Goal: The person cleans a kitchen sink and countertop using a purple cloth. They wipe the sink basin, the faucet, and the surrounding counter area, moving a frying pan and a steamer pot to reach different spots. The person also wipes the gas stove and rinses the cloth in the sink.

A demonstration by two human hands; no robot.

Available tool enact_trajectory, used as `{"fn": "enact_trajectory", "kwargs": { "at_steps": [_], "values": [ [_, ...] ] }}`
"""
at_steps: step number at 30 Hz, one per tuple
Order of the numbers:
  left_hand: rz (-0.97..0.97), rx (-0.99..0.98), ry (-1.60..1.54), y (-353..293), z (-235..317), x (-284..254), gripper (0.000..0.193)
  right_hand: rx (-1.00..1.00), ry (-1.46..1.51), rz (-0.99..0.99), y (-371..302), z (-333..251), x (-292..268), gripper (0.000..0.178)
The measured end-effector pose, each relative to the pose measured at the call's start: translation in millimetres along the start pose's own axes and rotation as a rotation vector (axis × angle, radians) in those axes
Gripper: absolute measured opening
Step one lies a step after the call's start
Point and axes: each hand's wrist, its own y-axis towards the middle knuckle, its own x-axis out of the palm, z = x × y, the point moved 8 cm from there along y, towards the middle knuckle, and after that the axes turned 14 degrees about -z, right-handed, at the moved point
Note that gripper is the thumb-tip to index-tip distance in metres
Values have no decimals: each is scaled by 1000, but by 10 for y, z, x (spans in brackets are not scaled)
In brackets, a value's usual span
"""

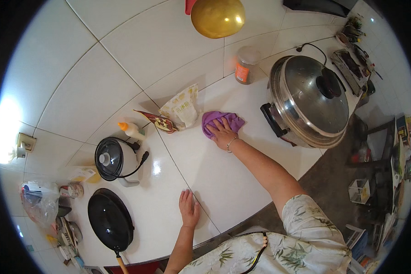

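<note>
My right hand [222,135] presses down on a crumpled purple cloth [235,120] that lies on the white tiled counter [242,182]. Its fingers are spread over the top of the cloth, and none of them is seen curled round it. To the left and nearer to me, my left hand [189,209] rests flat on the counter with its fingers stretched out and nothing in them. Just left of the cloth stand a white and yellow packet [181,108] and a dark red packet [159,122], close to the wall.
A large steel pot [301,109] with a glass lid stands at right. A lidded jar [247,66] is by the wall. At left are a small electric cooker [116,157] with its cord, an orange-capped bottle [131,130] and a black frying pan [109,219]. A gold-coloured pan [218,19] hangs above.
</note>
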Motion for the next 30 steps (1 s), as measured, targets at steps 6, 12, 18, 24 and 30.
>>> {"fn": "enact_trajectory", "kwargs": {
  "at_steps": [6, 12, 18, 24, 30],
  "values": [
    [30, -66, -88, 80, -21, 56, 48, -1, -70, 111, 394, 201, -263, 54],
    [-8, -86, -103, 115, -51, 83, 50, 196, 74, 268, 705, 417, -743, 56],
    [-19, -69, -89, 94, -79, 123, 50, 289, 143, 297, -134, 786, -356, 67],
    [56, 18, -127, 27, -176, 120, 48, 240, 164, 150, -1445, 675, 622, 67],
    [113, -58, -231, -340, 69, 107, 48, 276, 10, 533, -3217, 1722, 1579, 39]
  ]
}}
